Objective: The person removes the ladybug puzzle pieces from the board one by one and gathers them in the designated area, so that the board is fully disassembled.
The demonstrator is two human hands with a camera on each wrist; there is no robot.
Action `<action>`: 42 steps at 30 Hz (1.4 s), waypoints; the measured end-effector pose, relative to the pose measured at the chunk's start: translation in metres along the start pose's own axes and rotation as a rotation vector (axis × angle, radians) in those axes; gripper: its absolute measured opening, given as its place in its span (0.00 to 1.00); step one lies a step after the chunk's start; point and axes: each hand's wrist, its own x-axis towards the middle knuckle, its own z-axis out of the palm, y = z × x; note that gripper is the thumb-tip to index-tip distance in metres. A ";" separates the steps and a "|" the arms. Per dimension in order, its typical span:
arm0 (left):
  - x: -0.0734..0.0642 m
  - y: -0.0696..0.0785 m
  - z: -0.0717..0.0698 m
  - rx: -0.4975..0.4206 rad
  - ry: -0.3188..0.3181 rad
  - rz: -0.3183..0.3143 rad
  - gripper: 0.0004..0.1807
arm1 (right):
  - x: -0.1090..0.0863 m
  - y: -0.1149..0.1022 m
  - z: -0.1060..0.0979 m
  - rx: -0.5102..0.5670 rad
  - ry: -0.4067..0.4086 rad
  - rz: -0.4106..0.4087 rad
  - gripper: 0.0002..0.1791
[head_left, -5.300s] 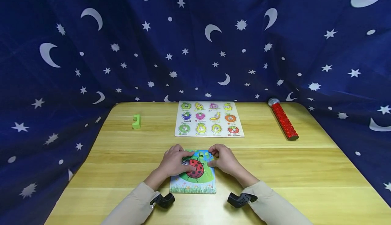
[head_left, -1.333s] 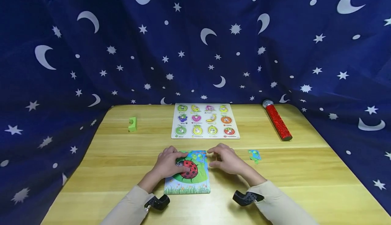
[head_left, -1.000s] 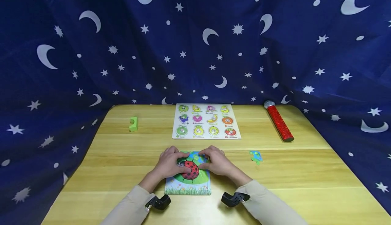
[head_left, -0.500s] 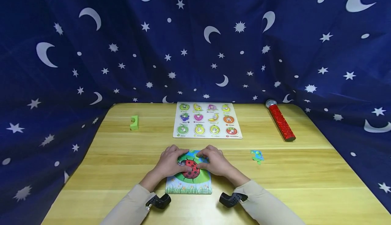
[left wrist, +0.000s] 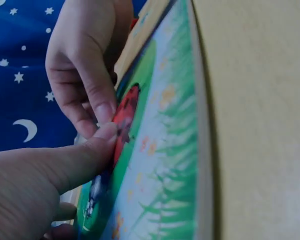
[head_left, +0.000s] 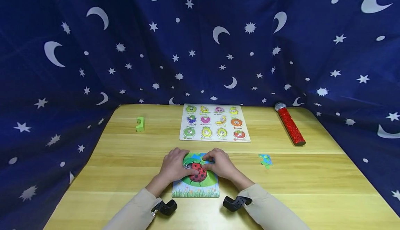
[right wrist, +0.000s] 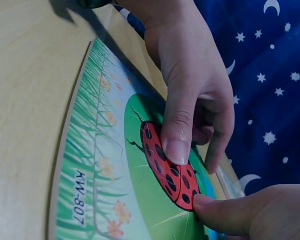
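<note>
On the table (head_left: pixel 125 167), a green notched block (head_left: pixel 140 124) sits at left. Next, the left hand (head_left: pixel 173 165) grips the puzzle (head_left: pixel 196 190), its thumb on the red, black-spotted ladybird (right wrist: pixel 160 167). The puzzle, thin and square, lies between both hands, printed grass (right wrist: pixel 77 130) along its near edge. Beyond, a white board (head_left: pixel 214 132) holds knobbed fruit shapes (head_left: pixel 236 122). The right hand (head_left: pixel 221 164) bends over the puzzle, thumb at the ladybird (whether it pinches anything, one cannot tell). Further right lie a loose lobed piece (head_left: pixel 265 160) and a glittery red microphone (head_left: pixel 290 124).

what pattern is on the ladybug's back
The ladybug is red with black spots, clearest in the right wrist view.
</note>
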 end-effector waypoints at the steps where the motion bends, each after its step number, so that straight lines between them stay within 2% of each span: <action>1: -0.001 0.000 0.000 0.013 0.008 -0.005 0.46 | 0.000 -0.001 0.000 0.004 -0.001 0.010 0.12; 12: -0.004 -0.002 0.001 0.015 -0.005 -0.002 0.47 | 0.002 -0.012 0.000 0.030 -0.007 0.126 0.10; 23: -0.004 0.000 0.003 0.007 -0.012 -0.017 0.48 | 0.003 -0.015 -0.001 0.028 -0.022 0.148 0.11; 31: -0.004 0.000 0.002 0.015 -0.015 -0.016 0.48 | 0.005 -0.012 -0.001 0.109 -0.001 0.103 0.08; 38: -0.005 0.001 0.001 0.012 -0.013 -0.014 0.48 | 0.003 -0.009 0.000 0.065 0.047 0.002 0.08; 42: -0.004 0.001 0.001 0.020 -0.016 -0.015 0.47 | 0.003 -0.009 0.001 0.045 0.064 -0.026 0.07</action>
